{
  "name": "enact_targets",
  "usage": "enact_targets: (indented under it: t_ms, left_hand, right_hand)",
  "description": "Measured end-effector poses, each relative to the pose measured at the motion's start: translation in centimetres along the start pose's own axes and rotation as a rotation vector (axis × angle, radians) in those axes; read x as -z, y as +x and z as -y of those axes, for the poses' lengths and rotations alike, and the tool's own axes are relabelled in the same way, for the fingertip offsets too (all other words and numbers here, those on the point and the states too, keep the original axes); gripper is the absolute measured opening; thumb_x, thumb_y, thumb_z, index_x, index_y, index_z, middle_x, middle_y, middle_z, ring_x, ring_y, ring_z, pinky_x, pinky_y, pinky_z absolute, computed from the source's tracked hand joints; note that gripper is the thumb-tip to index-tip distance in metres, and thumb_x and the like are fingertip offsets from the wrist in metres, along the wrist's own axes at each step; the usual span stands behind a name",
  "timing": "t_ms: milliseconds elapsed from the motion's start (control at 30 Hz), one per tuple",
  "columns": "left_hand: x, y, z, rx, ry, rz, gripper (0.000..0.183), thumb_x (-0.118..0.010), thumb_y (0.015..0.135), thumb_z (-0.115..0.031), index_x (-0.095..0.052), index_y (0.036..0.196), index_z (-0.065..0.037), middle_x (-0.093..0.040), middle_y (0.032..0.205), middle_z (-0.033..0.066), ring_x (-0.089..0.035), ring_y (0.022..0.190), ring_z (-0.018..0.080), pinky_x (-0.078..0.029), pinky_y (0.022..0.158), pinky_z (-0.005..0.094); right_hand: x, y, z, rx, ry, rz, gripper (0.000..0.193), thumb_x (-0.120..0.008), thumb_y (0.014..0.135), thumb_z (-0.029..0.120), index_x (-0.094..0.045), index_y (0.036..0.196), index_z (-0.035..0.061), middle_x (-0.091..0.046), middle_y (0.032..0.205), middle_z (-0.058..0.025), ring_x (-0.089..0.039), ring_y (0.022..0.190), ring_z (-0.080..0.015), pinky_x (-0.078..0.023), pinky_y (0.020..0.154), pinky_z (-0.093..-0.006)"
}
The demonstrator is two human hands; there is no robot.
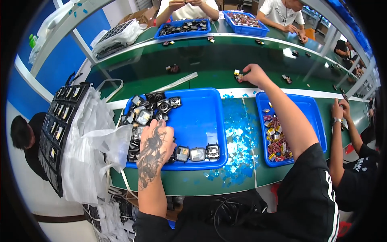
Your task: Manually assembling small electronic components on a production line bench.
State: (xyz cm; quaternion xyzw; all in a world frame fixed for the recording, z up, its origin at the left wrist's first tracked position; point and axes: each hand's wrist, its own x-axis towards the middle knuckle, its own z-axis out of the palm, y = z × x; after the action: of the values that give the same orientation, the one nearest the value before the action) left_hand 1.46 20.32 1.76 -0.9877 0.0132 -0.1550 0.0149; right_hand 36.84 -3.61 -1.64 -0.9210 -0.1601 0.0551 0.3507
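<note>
My left hand (155, 143), tattooed on its back, is over the left part of a blue tray (219, 121), fingers curled down among black watch-like cases (144, 116). Its fingertips are hidden, so what they grip does not show. Several cases line the tray's left side and near edge. Further out, my right hand (254, 76) reaches over the green belt. Thumb and forefinger pinch a small electronic part (238, 76) with white, yellow and reddish areas. Beneath my right forearm, a second blue tray (322, 133) holds many small red and yellow parts (278, 139).
Blue film scraps (240, 149) lie between the trays. Black compartment trays (60, 125) and white plastic sheeting (88, 141) stand at the left. More parts (287, 78) lie along the belt (141, 76). Co-workers sit opposite; another person's hands (340, 109) are at the right.
</note>
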Motion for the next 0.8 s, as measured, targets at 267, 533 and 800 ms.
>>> enact_targets:
  t_ms: [267,533,800]
  left_hand:
    - [0.4,3.2,-1.1,0.010,-0.207,0.085,0.029,-0.080,0.067,-0.016,-0.057,0.081,-0.006,-0.058,0.086,0.0103,-0.056,0.086,0.0314,-0.046,0.079,0.0418]
    - [0.8,5.4,-9.3,-0.530,-0.474,-0.352,0.033,-0.070,0.069,0.000,-0.066,0.101,-0.003,-0.060,0.111,0.0128,-0.064,0.085,0.0243,-0.054,0.069,0.0336]
    - [-0.7,4.6,-11.7,0.254,-1.859,0.349,0.054,-0.053,0.094,0.003,-0.034,0.145,0.003,-0.053,0.132,0.0203,-0.068,0.092,0.0213,-0.058,0.078,0.0306]
  right_hand:
    - [3.7,-4.8,0.5,0.318,0.067,-0.207,0.031,-0.073,0.080,0.018,-0.066,0.104,0.0002,-0.067,0.090,-0.0130,-0.066,0.083,-0.0217,-0.053,0.075,-0.0334]
    - [2.1,-23.5,6.4,0.137,0.802,0.539,0.028,-0.059,0.097,0.022,-0.063,0.109,-0.0027,-0.066,0.084,-0.0063,-0.063,0.071,-0.0092,-0.052,0.065,-0.0263]
    - [3.0,-24.2,5.4,0.299,0.526,0.319,0.026,-0.061,0.092,0.014,-0.062,0.112,-0.0020,-0.065,0.090,-0.0159,-0.065,0.077,-0.0218,-0.051,0.069,-0.0349]
